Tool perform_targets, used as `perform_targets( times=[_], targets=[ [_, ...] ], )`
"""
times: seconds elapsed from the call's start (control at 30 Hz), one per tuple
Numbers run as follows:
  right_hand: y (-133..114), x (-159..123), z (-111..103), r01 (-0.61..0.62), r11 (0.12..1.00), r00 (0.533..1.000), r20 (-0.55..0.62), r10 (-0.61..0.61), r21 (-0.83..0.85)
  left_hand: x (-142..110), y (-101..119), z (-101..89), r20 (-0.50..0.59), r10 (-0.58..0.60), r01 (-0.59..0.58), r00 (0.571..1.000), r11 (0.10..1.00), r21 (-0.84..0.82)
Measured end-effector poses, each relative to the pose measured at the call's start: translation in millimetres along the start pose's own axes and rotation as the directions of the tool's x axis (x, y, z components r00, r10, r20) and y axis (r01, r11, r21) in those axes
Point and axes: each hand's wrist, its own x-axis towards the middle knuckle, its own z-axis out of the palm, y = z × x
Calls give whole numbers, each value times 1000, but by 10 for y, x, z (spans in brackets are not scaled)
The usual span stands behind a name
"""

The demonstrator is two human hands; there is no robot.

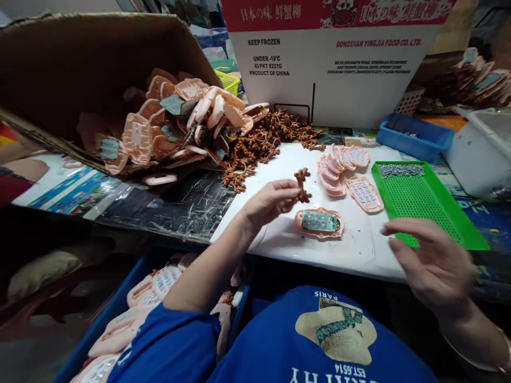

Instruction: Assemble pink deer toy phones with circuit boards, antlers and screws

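My left hand [273, 201] pinches a small brown moulded plastic piece [302, 186] with knobbly ends, held above the white board [275, 234]. Just below it on the board lies a pink plastic shell half [299, 226] with a green circuit board [319, 221] showing inside. My right hand [437, 263] hovers at the near side of the green tray [475, 239], thumb and index finger apart, with nothing seen between them. Between the hands and the back box, several pink shell halves with pale keypads [365, 194] lie fanned out on the board.
A tipped cardboard box [99, 32] spills pink shells at left, beside a heap of brown pieces [259, 143]. Small metal parts [401, 170] fill the green tray's far end. A blue bin [415, 139] and a white carton [331, 90] stand behind; a blue crate [131, 276] of shells sits below.
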Motion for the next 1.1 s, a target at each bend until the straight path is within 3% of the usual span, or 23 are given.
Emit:
perform_targets(
  times=[0.03, 0.1, 0.2, 0.27, 0.37, 0.43, 0.5, 0.57, 0.63, 0.73, 0.9, 1.1],
  targets=[
    [4, 40, 179, -60, 996, 996, 68, 56, 66, -57, 28, 124, 114, -30, 51, 993, 981, -186],
    [-14, 123, 455, -277, 930, 950, 215, 226, 244, -151, 56, 352, 249, -48, 145, 967, 910, -389],
    [-61, 215, 635, -449, 785, 880, 364, 305, 428, -242, 37, 602, 341, -24, 176, 940, 889, -423],
    [-61, 245, 628, -476, 757, 867, 386, 316, 449, -272, -4, 693, 337, 13, 104, 941, 940, -326],
    [27, 251, 524, -477, 786, 871, 329, 364, 394, -269, -99, 731, 153, 216, -219, 964, 976, 2],
    [131, 232, 451, -482, 806, 873, 267, 408, 343, -246, -181, 729, 119, 438, -452, 891, 838, 305],
    [237, 196, 408, -498, 824, 864, 238, 444, 269, -233, -266, 738, 233, 536, -570, 812, 639, 516],
    [316, 147, 406, -517, 834, 849, 242, 470, 193, -254, -332, 768, 317, 503, -576, 804, 526, 626],
    [356, 99, 435, -523, 841, 839, 254, 480, 140, -310, -370, 808, 303, 462, -524, 834, 486, 699],
    [365, 51, 503, -506, 858, 842, 268, 468, 91, -417, -383, 854, 267, 442, -478, 856, 481, 735],
    [351, 30, 590, -480, 875, 847, 294, 442, 68, -490, -377, 873, 232, 464, -467, 855, 494, 733],
    [315, 56, 601, -323, 942, 899, 282, 335, -90, -481, -369, 877, 226, 450, -457, 864, 512, 727]
  ],
)
